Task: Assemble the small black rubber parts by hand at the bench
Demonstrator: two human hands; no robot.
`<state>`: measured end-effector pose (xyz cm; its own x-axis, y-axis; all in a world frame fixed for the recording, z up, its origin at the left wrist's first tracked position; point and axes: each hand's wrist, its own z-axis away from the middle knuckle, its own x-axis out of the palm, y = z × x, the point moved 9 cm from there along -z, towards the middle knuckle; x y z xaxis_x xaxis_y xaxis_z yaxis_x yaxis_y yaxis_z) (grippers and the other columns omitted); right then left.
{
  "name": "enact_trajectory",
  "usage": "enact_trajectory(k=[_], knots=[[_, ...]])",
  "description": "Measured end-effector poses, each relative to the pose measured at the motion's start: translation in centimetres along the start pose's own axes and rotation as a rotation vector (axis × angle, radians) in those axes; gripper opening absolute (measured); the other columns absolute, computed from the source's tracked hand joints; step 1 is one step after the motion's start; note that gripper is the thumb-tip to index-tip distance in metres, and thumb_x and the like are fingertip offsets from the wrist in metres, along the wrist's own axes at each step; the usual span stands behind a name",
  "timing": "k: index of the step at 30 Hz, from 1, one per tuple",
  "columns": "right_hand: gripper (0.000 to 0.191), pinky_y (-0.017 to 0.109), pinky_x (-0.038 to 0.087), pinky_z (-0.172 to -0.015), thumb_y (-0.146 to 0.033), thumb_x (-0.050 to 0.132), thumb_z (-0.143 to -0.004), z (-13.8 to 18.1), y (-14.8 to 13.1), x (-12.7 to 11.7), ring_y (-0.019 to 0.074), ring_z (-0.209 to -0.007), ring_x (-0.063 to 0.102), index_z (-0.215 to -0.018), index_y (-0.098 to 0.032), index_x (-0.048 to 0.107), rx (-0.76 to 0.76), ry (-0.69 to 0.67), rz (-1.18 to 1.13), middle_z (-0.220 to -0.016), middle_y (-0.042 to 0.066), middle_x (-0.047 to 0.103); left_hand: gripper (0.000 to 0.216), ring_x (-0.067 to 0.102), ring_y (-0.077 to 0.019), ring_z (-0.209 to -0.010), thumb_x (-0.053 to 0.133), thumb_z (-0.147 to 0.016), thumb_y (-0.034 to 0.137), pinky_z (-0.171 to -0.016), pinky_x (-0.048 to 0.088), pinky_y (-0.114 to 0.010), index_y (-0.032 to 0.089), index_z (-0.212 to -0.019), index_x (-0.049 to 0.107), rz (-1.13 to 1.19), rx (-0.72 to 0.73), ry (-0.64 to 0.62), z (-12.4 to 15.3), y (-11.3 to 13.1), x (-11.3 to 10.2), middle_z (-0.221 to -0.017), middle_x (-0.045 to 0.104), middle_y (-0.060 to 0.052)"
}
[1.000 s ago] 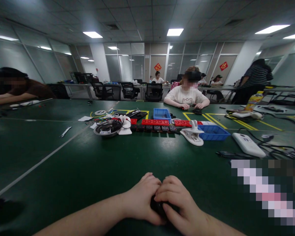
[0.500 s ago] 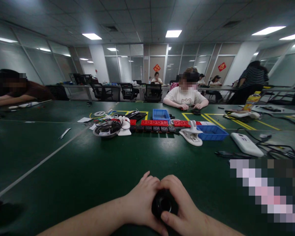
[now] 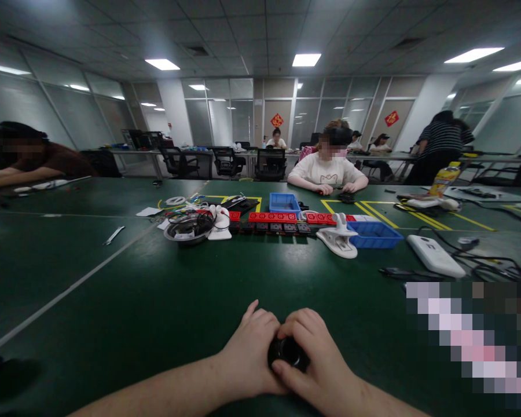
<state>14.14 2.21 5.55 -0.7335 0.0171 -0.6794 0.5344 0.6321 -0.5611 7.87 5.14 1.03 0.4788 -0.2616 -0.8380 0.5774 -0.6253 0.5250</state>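
Observation:
A round black object with a shiny ring-shaped top (image 3: 289, 351) is between my hands just above or on the green table, near its front edge; its exact kind does not show. My left hand (image 3: 255, 347) wraps its left side, the index finger sticking out a little. From the right, my right hand (image 3: 315, 353) curls over the rim, fingers at the far side and thumb across the near side. The lower part of the black object is hidden by my hands.
Across the table lie a metal bowl (image 3: 186, 230) of cables, red power strips (image 3: 272, 217), white clips (image 3: 339, 238), blue bins (image 3: 375, 234) and a white device (image 3: 436, 255) with black cables. A person (image 3: 329, 171) sits opposite, and another leans in at far left.
My right hand's fingers and thumb have closed further over the top of the black object, so less of it shows. Both hands have shifted slightly left.

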Motion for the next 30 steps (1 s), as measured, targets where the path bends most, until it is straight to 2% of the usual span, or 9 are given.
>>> enact_trajectory(k=[3,7,10,13,17,19,23,26,30], knots=[[0.016,0.039,0.034,-0.083,-0.014,0.049,-0.070,-0.1,-0.7,-0.1,0.0190,-0.082,0.049,-0.085,-0.020,0.052,-0.048,-0.034,-0.038,-0.085,0.003,0.056,0.039,0.051,-0.0170,-0.082,0.077,-0.050,0.032,-0.104,0.021,-0.042,0.018,-0.075,0.051,0.044,0.040,-0.062,-0.5,0.0,-0.1,-0.079,0.052,0.003],[0.028,0.045,0.018,-0.100,-0.008,0.044,-0.064,0.1,-1.4,0.0,0.0180,-0.091,0.050,-0.086,-0.023,0.054,-0.095,-0.124,-0.036,-0.089,-0.002,0.060,0.038,0.052,-0.0169,-0.085,0.079,-0.051,0.029,-0.102,0.024,-0.041,0.020,-0.079,0.056,0.068,0.082,-0.126,-0.7,-0.2,0.0,-0.084,0.053,0.004],[0.032,0.046,0.009,-0.104,-0.005,0.041,-0.061,0.2,-1.7,0.1,0.0184,-0.101,0.048,-0.083,-0.025,0.054,-0.119,-0.168,-0.027,-0.091,-0.004,0.062,0.031,0.051,-0.0179,-0.090,0.078,-0.054,0.030,-0.101,0.023,-0.043,0.022,-0.076,0.059,0.046,0.127,-0.148,-0.6,0.0,0.1,-0.089,0.053,0.003],[0.028,0.046,0.005,-0.105,-0.005,0.042,-0.060,0.4,-2.1,0.0,0.0191,-0.105,0.047,-0.079,-0.024,0.053,-0.159,-0.182,-0.020,-0.094,-0.004,0.062,0.028,0.051,-0.0192,-0.093,0.075,-0.058,0.035,-0.102,0.022,-0.045,0.023,-0.079,0.060,0.034,0.152,-0.165,-0.5,0.1,0.1,-0.092,0.053,0.002],[0.025,0.048,0.009,-0.105,-0.011,0.047,-0.065,0.5,-2.2,-0.5,0.0213,-0.105,0.046,-0.088,-0.022,0.050,-0.189,-0.105,-0.007,-0.105,0.002,0.055,0.062,0.049,-0.0232,-0.100,0.072,-0.057,0.047,-0.104,0.018,-0.049,0.024,-0.110,0.050,0.056,0.153,-0.171,-0.3,0.6,-0.1,-0.103,0.052,-0.001],[0.024,0.050,0.016,-0.102,-0.018,0.051,-0.070,0.6,-1.6,-0.8,0.0218,-0.099,0.048,-0.094,-0.020,0.047,-0.141,-0.029,-0.011,-0.102,0.005,0.054,0.071,0.050,-0.0248,-0.098,0.071,-0.053,0.052,-0.104,0.018,-0.051,0.021,-0.111,0.047,0.043,0.112,-0.119,-0.3,0.6,-0.2,-0.102,0.052,-0.003],[0.026,0.043,0.038,-0.079,-0.039,0.051,-0.077,0.6,-0.1,-1.0,0.0227,-0.084,0.048,-0.092,-0.018,0.045,-0.024,0.089,-0.001,-0.091,0.007,0.051,0.067,0.050,-0.0244,-0.088,0.073,-0.042,0.057,-0.103,0.019,-0.053,0.018,-0.091,0.050,-0.044,-0.017,0.048,0.1,0.2,-0.6,-0.089,0.051,-0.002],[0.029,0.038,0.039,-0.068,-0.044,0.054,-0.076,0.5,0.6,-0.4,0.0218,-0.076,0.047,-0.087,-0.018,0.046,0.051,0.070,0.047,-0.084,0.006,0.051,0.057,0.049,-0.0233,-0.087,0.071,-0.048,0.054,-0.103,0.020,-0.052,0.018,-0.086,0.050,-0.087,-0.054,0.079,0.3,0.3,-0.4,-0.085,0.050,-0.002],[0.018,0.038,0.039,-0.068,-0.030,0.058,-0.074,0.2,1.3,-0.1,0.0215,-0.076,0.047,-0.084,-0.018,0.049,0.127,0.022,0.112,-0.081,0.005,0.051,0.039,0.050,-0.0215,-0.086,0.067,-0.058,0.044,-0.104,0.019,-0.050,0.019,-0.084,0.052,-0.085,-0.075,0.057,0.1,0.1,-0.5,-0.082,0.052,-0.001]])
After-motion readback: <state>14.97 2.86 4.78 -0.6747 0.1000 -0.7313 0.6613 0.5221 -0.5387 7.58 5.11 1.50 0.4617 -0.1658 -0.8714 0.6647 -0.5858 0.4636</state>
